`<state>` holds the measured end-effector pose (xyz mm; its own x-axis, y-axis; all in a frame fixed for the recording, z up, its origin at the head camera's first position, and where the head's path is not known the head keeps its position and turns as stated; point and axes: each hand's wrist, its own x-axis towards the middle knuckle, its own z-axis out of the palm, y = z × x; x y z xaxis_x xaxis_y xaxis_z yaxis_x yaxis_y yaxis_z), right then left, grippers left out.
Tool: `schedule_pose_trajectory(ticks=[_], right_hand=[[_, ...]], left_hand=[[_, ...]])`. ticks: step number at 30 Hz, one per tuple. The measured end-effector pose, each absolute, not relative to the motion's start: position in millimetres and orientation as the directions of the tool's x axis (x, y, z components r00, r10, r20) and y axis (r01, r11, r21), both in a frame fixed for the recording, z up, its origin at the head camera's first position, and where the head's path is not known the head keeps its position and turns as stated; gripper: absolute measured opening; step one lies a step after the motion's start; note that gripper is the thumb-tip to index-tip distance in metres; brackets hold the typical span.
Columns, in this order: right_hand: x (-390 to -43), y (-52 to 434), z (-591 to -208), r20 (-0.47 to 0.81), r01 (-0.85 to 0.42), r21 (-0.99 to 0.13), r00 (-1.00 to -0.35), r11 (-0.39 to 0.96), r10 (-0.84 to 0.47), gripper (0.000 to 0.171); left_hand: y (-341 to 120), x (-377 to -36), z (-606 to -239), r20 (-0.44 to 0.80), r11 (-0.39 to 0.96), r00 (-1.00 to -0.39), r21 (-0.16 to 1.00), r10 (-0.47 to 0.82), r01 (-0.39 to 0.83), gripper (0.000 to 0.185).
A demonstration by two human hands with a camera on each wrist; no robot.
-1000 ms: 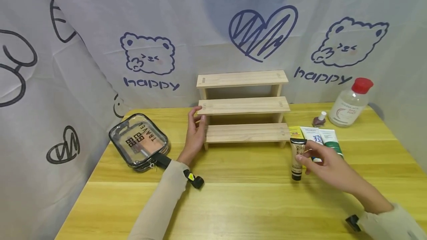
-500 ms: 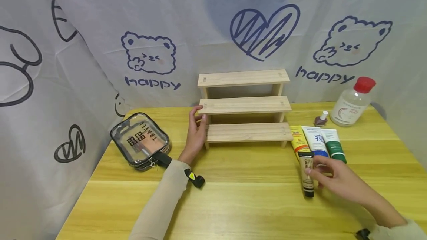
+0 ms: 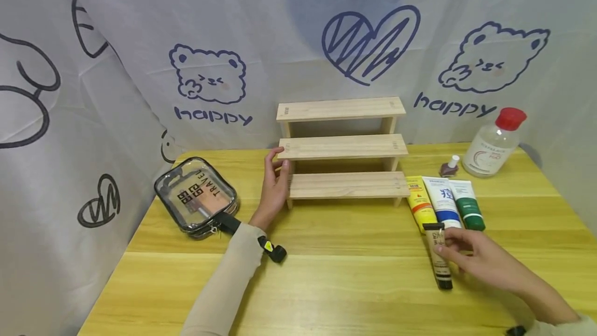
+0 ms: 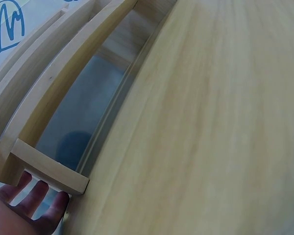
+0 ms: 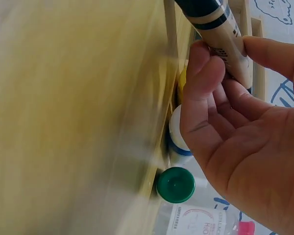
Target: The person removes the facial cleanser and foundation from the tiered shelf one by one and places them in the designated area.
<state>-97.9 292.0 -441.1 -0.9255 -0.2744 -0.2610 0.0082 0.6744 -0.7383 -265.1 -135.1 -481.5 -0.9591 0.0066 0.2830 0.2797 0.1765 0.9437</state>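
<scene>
My left hand [image 3: 277, 166] rests with straight fingers [image 4: 35, 195] against the left end of a three-step wooden shelf [image 3: 342, 147], at its lower two steps. My right hand [image 3: 444, 246] pinches a beige tube with a black cap [image 3: 439, 257] between thumb and fingers, low over the table in front of the shelf's right end. In the right wrist view the beige tube [image 5: 219, 33] sits between thumb and fingertips [image 5: 204, 58]. Behind it, yellow [image 3: 420, 203], blue-white [image 3: 442, 200] and green [image 3: 467, 204] tubes lie side by side.
A clear travel pouch [image 3: 196, 196] lies at the left of the yellow wooden table [image 3: 326, 284]. A small nail polish bottle [image 3: 448, 167] and a clear bottle with a red cap [image 3: 493, 142] stand at the back right. A printed cloth hangs behind and at the left.
My right hand has drawn the beige tube away from the row of tubes, nearer to me and a little rightward. The left hand has stayed on the shelf.
</scene>
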Motion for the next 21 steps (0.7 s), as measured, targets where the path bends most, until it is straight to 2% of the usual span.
schedule_pose_trajectory(ticks=[11, 21], right_hand=[[-96, 296, -451, -0.293, 0.056, -0.735, -0.925, 0.676, -0.241, 0.023], [-95, 289, -451, -0.277, 0.079, -0.692, -0.947, 0.717, -0.163, 0.035]], left_hand=[[-134, -265, -484, 0.290, 0.154, -0.957, 0.946, -0.003, 0.286, 0.041], [-135, -265, -482, 0.297, 0.168, -0.955, 0.941, 0.007, 0.294, 0.041]])
